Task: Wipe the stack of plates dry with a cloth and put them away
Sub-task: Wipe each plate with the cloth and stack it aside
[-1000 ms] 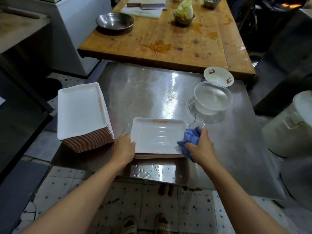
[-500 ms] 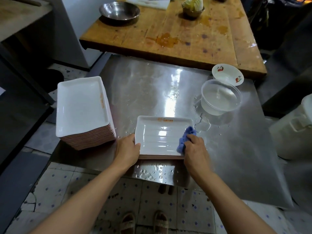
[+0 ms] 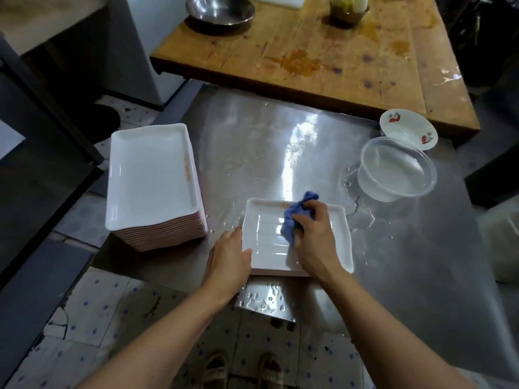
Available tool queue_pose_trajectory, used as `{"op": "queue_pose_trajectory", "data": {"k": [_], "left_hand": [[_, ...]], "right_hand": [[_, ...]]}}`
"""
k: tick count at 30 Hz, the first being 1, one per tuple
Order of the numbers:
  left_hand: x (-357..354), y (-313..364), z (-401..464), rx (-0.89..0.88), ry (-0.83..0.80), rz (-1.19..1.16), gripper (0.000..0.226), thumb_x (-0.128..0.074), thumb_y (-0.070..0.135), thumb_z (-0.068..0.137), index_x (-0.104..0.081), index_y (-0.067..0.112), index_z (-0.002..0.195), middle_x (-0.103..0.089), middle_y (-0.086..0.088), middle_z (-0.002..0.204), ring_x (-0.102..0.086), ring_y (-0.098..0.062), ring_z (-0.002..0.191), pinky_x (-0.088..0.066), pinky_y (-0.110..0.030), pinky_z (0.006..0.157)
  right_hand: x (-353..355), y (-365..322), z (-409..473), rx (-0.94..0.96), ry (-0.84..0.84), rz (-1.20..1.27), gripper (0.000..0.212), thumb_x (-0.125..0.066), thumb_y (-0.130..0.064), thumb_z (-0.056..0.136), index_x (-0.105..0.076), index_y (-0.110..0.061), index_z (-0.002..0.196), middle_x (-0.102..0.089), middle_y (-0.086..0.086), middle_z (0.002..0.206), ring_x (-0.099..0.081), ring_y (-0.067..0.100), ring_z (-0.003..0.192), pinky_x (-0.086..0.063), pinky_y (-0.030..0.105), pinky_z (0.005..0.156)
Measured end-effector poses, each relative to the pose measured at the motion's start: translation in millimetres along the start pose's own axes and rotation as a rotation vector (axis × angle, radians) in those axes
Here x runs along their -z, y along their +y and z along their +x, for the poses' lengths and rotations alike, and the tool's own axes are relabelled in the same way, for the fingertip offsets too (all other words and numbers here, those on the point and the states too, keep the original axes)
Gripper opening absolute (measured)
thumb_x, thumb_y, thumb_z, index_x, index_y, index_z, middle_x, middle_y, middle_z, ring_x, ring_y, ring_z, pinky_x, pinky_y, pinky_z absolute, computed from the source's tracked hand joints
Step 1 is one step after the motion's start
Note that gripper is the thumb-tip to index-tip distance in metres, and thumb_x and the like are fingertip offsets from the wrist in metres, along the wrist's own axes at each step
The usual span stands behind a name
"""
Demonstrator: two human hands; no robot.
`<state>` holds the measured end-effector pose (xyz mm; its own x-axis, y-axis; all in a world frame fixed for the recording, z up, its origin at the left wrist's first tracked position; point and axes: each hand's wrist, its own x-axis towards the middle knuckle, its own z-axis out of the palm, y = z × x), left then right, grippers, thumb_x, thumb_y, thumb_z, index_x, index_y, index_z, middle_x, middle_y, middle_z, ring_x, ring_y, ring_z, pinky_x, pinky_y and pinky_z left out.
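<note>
A white rectangular plate (image 3: 266, 234) lies on the wet steel table (image 3: 407, 262) near its front edge, atop what looks like another plate. My left hand (image 3: 229, 255) grips its left rim, thumb over the edge. My right hand (image 3: 316, 238) holds a crumpled blue cloth (image 3: 296, 217) and presses it onto the plate's inner surface, towards the far middle. A tall stack of white rectangular plates (image 3: 153, 175) stands at the table's left corner, apart from both hands.
A clear plastic tub of water (image 3: 397, 171) and a small cherry-patterned bowl (image 3: 407, 129) sit at the right rear. Puddles and droplets (image 3: 362, 217) spread around the plate. A wooden table (image 3: 323, 46) with a steel bowl (image 3: 220, 8) lies beyond. A white bucket stands at right.
My right hand has moved the cloth from the plate's right edge inward onto its middle. My left hand stays on the left rim. The camera has tilted closer.
</note>
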<state>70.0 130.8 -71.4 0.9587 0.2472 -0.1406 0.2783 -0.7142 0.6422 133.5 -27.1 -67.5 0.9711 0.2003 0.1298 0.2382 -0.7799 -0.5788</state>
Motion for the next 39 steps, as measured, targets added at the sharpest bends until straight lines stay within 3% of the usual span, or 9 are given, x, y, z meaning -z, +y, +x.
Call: {"op": "queue_pose_trajectory", "data": {"k": [3,8,13,17,20,25,29,33,39], "left_hand": [[-2,-1,0,-0.012,-0.006,0.017,0.027,-0.057,0.009,0.084,-0.057,0.004,0.111,-0.057,-0.012,0.101,-0.052,-0.031,0.095,-0.041,-0.034,0.080],[-4,-4,-1,-0.003,0.006,0.033,0.031,-0.059,0.013,0.086,-0.054,-0.002,0.113,-0.057,-0.017,0.102,-0.053,-0.033,0.095,-0.039,-0.033,0.077],[-3,-12,1,0.027,-0.027,-0.156,0.010,-0.063,0.010,0.083,-0.056,0.016,0.085,-0.045,0.004,0.067,-0.043,-0.009,0.060,-0.032,-0.012,0.054],[2,-21,4,0.239,-0.221,-0.603,0.043,-0.051,0.000,0.089,-0.056,0.034,0.114,-0.046,0.000,0.067,-0.050,-0.010,0.048,-0.049,-0.024,0.048],[7,-24,5,0.319,-0.297,-0.742,0.061,-0.040,-0.012,0.089,-0.046,0.028,0.134,-0.049,-0.002,0.069,-0.054,-0.007,0.046,-0.052,-0.022,0.048],[7,-15,8,0.344,-0.242,-0.710,0.052,-0.037,-0.002,0.093,-0.049,0.029,0.133,-0.061,0.003,0.055,-0.058,-0.006,0.042,-0.049,-0.021,0.042],[2,-6,11,0.304,-0.140,-0.474,0.051,-0.052,0.011,0.089,-0.048,0.034,0.134,-0.064,-0.004,0.084,-0.062,-0.020,0.062,-0.057,-0.036,0.056],[-1,-2,12,0.274,-0.116,-0.321,0.056,-0.053,0.010,0.086,-0.047,0.037,0.135,-0.058,0.008,0.079,-0.062,-0.024,0.071,-0.049,-0.028,0.060],[0,-4,12,0.235,-0.112,-0.314,0.055,-0.052,0.006,0.086,-0.052,0.038,0.130,-0.057,0.019,0.069,-0.052,-0.007,0.056,-0.043,-0.024,0.053]], "right_hand": [[-12,-20,5,0.072,-0.060,0.086,0.015,-0.060,-0.004,0.085,-0.065,0.003,0.098,-0.047,0.013,0.128,-0.048,0.028,0.112,-0.034,0.024,0.087],[-25,-36,11,0.169,-0.222,0.154,0.015,-0.055,0.003,0.083,-0.061,0.003,0.097,-0.048,0.009,0.134,-0.049,0.023,0.118,-0.030,0.013,0.081],[-17,-41,11,0.153,-0.293,0.196,0.016,-0.054,0.005,0.083,-0.061,0.002,0.097,-0.053,0.010,0.129,-0.049,0.022,0.119,-0.035,0.018,0.092],[-4,-42,-8,0.109,-0.398,0.179,0.022,-0.054,0.004,0.084,-0.064,-0.002,0.103,-0.055,0.007,0.130,-0.052,0.020,0.116,-0.036,0.018,0.096],[5,-47,-26,0.081,-0.456,0.195,0.026,-0.053,0.004,0.083,-0.065,-0.005,0.104,-0.058,0.007,0.126,-0.052,0.021,0.113,-0.040,0.025,0.098],[11,-46,-46,0.132,-0.519,0.129,0.030,-0.055,-0.003,0.083,-0.059,-0.012,0.111,-0.056,0.003,0.125,-0.048,0.020,0.110,-0.034,0.023,0.092],[18,-37,-57,0.121,-0.436,0.077,0.020,-0.061,-0.018,0.087,-0.060,-0.014,0.107,-0.061,0.006,0.111,-0.051,0.023,0.101,-0.041,0.032,0.087],[42,-10,-65,-0.011,-0.286,-0.032,0.021,-0.062,-0.035,0.086,-0.064,-0.016,0.096,-0.065,0.006,0.100,-0.054,0.024,0.093,-0.040,0.032,0.078],[62,25,-54,-0.054,-0.239,-0.655,0.017,-0.052,-0.031,0.090,-0.058,-0.021,0.103,-0.059,-0.003,0.111,-0.040,0.021,0.113,-0.028,0.034,0.086]]}}
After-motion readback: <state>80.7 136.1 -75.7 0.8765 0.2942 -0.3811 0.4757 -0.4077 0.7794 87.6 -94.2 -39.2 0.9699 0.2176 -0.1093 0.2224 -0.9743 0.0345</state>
